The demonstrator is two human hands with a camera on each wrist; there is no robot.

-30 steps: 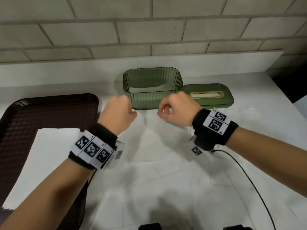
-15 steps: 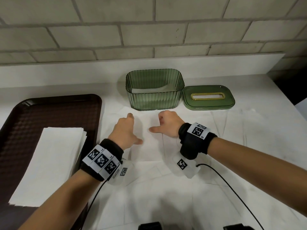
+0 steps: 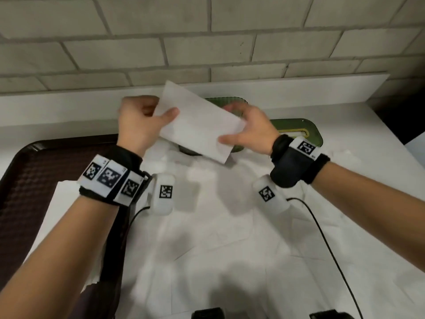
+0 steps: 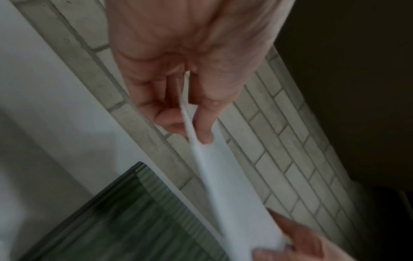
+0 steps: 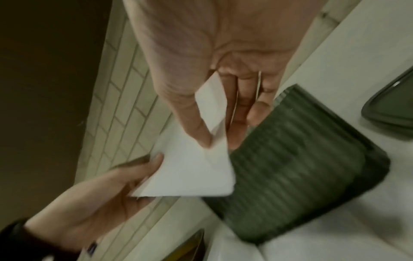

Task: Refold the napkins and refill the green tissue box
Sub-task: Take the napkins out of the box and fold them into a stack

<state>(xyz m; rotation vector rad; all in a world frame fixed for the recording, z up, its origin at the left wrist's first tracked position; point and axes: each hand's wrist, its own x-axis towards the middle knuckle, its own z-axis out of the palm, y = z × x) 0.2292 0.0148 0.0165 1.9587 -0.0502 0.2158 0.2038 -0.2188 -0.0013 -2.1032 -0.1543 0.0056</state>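
A folded white napkin point(image 3: 197, 125) hangs in the air above the green tissue box point(image 3: 226, 101), tilted down to the right. My left hand point(image 3: 147, 120) pinches its left end between thumb and fingers; the left wrist view shows the napkin point(image 4: 214, 169) edge-on in that pinch. My right hand point(image 3: 248, 130) pinches the right end, and the right wrist view shows the napkin point(image 5: 190, 167) over the ribbed box point(image 5: 301, 167). The napkin hides most of the box in the head view. The green lid point(image 3: 299, 132) with a gold slot lies to the box's right.
A dark brown tray point(image 3: 46, 176) at the left holds a stack of white napkins point(image 3: 69, 217). Unfolded white napkins point(image 3: 230, 238) cover the counter in front of me. A black cable point(image 3: 326, 240) trails from my right wrist. A brick wall point(image 3: 207, 42) stands behind.
Both hands were pressing the napkin flat on the counter half a second ago. Now they have lifted it, folded, up and back over the green box.
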